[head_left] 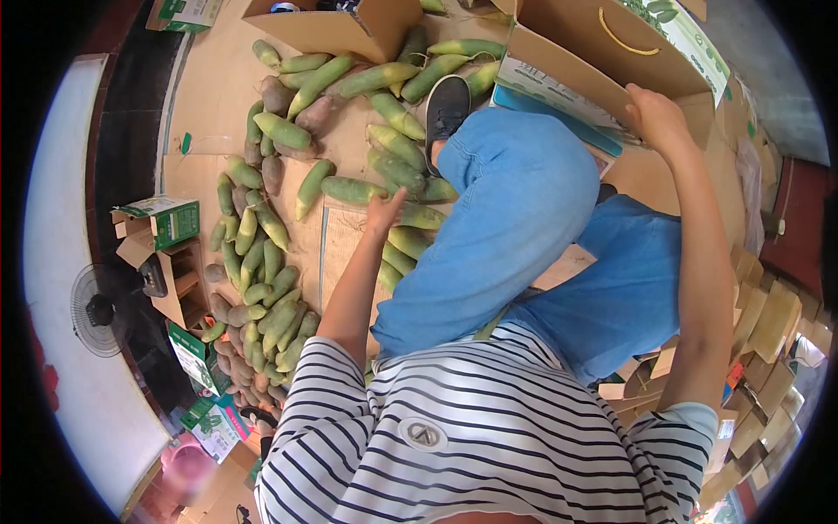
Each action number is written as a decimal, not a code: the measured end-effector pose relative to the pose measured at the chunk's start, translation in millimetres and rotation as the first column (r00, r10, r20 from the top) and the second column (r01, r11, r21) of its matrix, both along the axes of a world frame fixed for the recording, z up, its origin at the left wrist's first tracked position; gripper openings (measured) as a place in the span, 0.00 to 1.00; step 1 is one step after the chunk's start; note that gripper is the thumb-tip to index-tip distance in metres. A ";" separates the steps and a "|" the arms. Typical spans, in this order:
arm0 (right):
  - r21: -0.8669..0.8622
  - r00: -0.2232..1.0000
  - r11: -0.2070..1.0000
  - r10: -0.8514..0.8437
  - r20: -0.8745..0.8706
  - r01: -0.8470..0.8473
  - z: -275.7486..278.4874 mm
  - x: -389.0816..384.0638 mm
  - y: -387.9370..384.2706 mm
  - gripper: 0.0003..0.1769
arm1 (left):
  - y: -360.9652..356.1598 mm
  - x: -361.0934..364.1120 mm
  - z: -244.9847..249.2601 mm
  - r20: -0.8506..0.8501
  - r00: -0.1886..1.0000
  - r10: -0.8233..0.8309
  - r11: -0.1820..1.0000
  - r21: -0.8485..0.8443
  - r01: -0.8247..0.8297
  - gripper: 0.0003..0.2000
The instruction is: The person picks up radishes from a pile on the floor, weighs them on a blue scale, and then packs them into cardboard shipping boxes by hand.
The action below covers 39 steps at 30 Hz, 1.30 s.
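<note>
My left hand [384,212] reaches down to the floor with its thumb apart from the fingers. Its fingertips are right at the end of a long green radish [351,189], and more green radishes [394,170] lie around it. My right hand [656,116] is curled at the near edge of a large cardboard box [602,57], which has a yellow cord handle [628,44] and a printed white and green side. The inside of the box is mostly hidden from this angle.
Radishes and brownish-purple roots [272,175] spread along the left in a long pile. Another open cardboard box [349,35] stands at the top. A fan [96,310] and small green-printed cartons [175,223] are at far left; stacked cardboard [768,323] is at right.
</note>
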State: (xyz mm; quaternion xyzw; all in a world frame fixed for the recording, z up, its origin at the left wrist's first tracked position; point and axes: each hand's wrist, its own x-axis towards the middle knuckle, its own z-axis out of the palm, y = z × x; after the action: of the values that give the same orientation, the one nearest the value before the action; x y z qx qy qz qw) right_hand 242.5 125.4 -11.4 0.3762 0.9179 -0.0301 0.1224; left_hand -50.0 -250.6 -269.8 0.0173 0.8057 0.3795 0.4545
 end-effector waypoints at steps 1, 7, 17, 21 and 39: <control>0.002 1.000 1.000 0.000 0.001 0.000 0.6 -1.3 -0.1 0.11 | 18.3 -3.2 5.6 0.092 0.995 0.046 0.998 -0.050 -0.041 0.35; -0.014 1.000 1.000 -0.016 0.009 0.016 1.0 -1.3 -0.4 0.12 | 61.9 -1.3 -41.2 0.121 0.963 0.241 0.952 -0.224 -0.210 0.35; 0.002 0.997 1.000 -0.016 -0.073 0.016 1.6 3.4 -3.8 0.08 | -23.5 -19.0 -2.4 0.639 0.723 0.265 0.873 0.160 -0.461 0.19; 0.010 0.996 1.000 0.013 -0.085 -0.013 -2.6 4.1 -2.0 0.08 | -46.7 0.2 51.3 0.652 0.718 0.244 0.805 0.276 -0.525 0.16; -0.024 0.999 0.999 -0.032 -0.038 0.031 1.7 2.8 -5.8 0.08 | 196.7 46.9 304.9 -0.115 0.876 -0.469 0.483 0.797 0.363 0.30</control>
State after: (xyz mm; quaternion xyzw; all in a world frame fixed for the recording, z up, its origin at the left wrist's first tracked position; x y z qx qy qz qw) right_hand 245.2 119.6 -9.6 0.3885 0.9137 -0.0501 0.1087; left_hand -3.1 -53.8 35.1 0.3908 0.4915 0.5771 0.5222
